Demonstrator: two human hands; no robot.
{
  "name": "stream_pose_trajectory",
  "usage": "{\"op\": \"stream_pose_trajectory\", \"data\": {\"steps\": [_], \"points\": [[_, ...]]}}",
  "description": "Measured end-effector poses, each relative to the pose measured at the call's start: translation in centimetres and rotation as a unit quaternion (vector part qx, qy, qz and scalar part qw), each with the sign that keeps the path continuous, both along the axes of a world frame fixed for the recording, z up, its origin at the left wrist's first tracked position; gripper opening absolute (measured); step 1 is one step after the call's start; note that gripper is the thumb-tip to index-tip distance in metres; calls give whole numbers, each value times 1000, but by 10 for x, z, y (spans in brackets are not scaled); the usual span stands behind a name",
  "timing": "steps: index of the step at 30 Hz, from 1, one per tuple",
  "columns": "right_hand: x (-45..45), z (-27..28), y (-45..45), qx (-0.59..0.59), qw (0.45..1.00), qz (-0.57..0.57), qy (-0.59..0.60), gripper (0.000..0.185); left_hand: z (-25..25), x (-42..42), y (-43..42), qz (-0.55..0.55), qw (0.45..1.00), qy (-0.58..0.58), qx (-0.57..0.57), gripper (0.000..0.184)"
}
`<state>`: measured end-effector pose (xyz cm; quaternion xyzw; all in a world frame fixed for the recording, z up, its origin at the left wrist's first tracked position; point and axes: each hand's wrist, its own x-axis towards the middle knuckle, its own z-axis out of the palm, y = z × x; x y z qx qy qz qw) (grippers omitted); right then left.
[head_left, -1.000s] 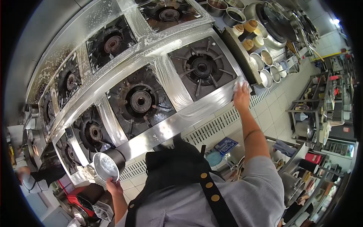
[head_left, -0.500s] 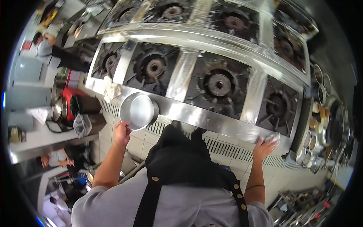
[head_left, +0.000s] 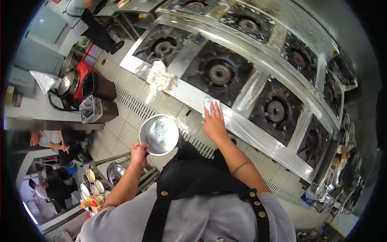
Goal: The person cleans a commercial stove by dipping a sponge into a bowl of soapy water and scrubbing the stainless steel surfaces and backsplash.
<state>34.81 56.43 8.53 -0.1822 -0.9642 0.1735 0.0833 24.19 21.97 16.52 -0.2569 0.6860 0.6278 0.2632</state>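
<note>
Observed from the floor beside the range: a person in a grey shirt stands at the front edge of the stove (head_left: 248, 130).

Left hand (head_left: 139, 154): fingers closed on the rim of a round metal bowl (head_left: 173, 141), thumb over the lip. The bowl is held in the air above the floor drain (head_left: 135, 103), out from the stove's front edge, and contains a foamy, bluish-white substance; its exact nature cannot be told.

Right hand (head_left: 214, 126): fingers extended and laid flat on a white cloth (head_left: 207, 101), which rests on the front ledge between the stove's left corner and its middle. Whether the fingertips pinch the cloth cannot be told.

A crumpled cloth (head_left: 162, 76) lies on the same ledge, nearer the left corner, partly overhanging the edge.

Condition: the front ledge is bright, with little foam showing, and appears largely done. Whitish streaks remain on the dividing strip (head_left: 252, 92) between front burners, and pale residue marks the rear panel (head_left: 282, 16); in my judgement those areas are unfinished.
</note>
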Motion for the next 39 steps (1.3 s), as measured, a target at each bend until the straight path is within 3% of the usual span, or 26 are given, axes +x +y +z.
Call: {"op": "stream_pose_trajectory", "data": {"steps": [2,4,6,9,11,13,16,17,19,20,24,26,28,30,32,33,36,37,38,39], "points": [[12,-41,-5,30,994,94,37,56,-3,-8,-40,12,1000,1,-19,8],[30,-31,3,-4,994,35,101,48,-4,-18,-73,39,999,13,-19,8],[23,-14,14,-39,997,-38,57,47,-7,-26,-103,55,998,21,-21,9],[-49,27,10,-82,988,-77,110,45,-25,-49,-147,53,996,41,-64,10],[-102,22,1,-1,984,-8,180,43,-46,-62,-175,55,995,51,-60,9],[-149,22,-17,-25,979,-12,204,43,-33,-75,-171,96,993,64,-28,8],[-205,26,-43,-74,981,10,179,40,-32,-92,-183,95,993,63,-25,4],[-214,44,-56,-128,986,12,104,37,-18,-94,-176,107,993,57,0,5],[-236,18,-62,-140,988,59,-12,30,-29,-105,-175,91,994,51,15,7],[-239,34,-69,-145,985,66,-62,30,-33,-111,-175,111,992,48,22,10],[-255,7,-66,-193,978,37,-68,36,-35,-141,-162,92,995,41,16,12],[-249,6,-61,-191,982,4,-9,36,-24,-150,-148,82,995,32,35,13],[-237,12,-44,-326,942,-76,-9,32,-1,-157,-120,58,997,42,25,12],[-209,12,-29,-326,935,-134,42,27,4,-171,-101,27,999,42,16,12],[-179,6,-12,-544,821,-164,54,37,-7,-188,-97,-8,999,38,34,13],[-162,21,-8,-604,775,-166,87,30,-7,-195,-91,-15,999,36,33,13],[-126,26,6,-684,666,-193,224,25,-11,-227,-65,-66,997,24,38,12],[-120,19,10,-659,686,-216,220,23,9,-226,-39,-53,998,30,31,13],[-116,27,6,-697,639,-214,247,24,-17,-248,-50,-82,995,27,57,15],[-116,36,1,-706,634,-202,242,24,-11,-254,-39,-87,993,26,80,16]]}}
